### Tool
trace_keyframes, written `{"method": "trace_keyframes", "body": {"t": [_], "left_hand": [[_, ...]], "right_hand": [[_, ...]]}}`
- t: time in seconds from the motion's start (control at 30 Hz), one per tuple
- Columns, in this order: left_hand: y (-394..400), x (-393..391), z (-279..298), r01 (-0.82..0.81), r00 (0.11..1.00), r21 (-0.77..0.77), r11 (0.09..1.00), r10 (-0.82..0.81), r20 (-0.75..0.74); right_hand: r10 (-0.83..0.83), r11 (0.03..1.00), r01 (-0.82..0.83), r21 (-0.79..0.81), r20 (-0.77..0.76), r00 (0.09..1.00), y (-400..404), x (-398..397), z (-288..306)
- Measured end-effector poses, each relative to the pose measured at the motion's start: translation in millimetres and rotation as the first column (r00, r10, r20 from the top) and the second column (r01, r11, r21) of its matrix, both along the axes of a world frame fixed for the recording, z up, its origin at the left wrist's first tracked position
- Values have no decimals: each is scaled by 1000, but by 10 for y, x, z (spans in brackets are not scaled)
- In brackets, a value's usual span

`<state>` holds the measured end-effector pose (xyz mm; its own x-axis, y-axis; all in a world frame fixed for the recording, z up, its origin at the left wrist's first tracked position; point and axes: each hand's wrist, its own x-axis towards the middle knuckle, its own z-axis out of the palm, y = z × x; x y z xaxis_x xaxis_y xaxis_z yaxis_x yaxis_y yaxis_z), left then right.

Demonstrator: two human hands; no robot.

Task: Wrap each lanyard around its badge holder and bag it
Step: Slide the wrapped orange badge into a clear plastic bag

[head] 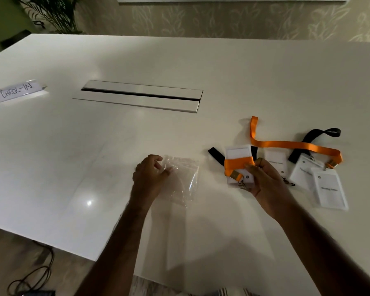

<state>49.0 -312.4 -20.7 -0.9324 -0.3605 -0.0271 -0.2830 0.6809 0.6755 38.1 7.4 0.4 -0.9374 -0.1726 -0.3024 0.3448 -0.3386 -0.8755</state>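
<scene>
White table: badge holder apparently orange-wrapped.

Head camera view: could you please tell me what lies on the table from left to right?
Check-in sign → cable slot → left hand → clear plastic bag → wrapped badge holder in the right hand → unwrapped badge holders.

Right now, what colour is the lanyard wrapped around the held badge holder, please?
Orange lanyard, clearest in the head view.
</scene>
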Motion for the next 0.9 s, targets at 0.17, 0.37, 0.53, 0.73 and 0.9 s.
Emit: {"method": "trace_keyframes", "body": {"t": [0.17, 0.37, 0.53, 0.73, 0.9], "left_hand": [[-39, -42, 47, -18, 1000, 80, 997, 19, -6], [-7, -76, 78, -43, 999, 46, 998, 43, 6], [40, -81, 82, -16, 1000, 8, 1000, 16, 10], [-13, -107, 244, -39, 999, 108, 993, 38, 16], [-72, -114, 509, -16, 999, 149, 989, 23, -43]], "right_hand": [[-6, 1000, 6, -4, 0, 1000, 44, 17, 8], [-6, 1000, 6, 12, -10, 1000, 115, 30, 14], [24, 999, -24, 31, -17, 1000, 169, 34, 2], [38, 998, -37, 46, -14, 999, 225, 21, -17], [19, 999, -18, 39, -20, 1000, 280, 11, -31]]}}
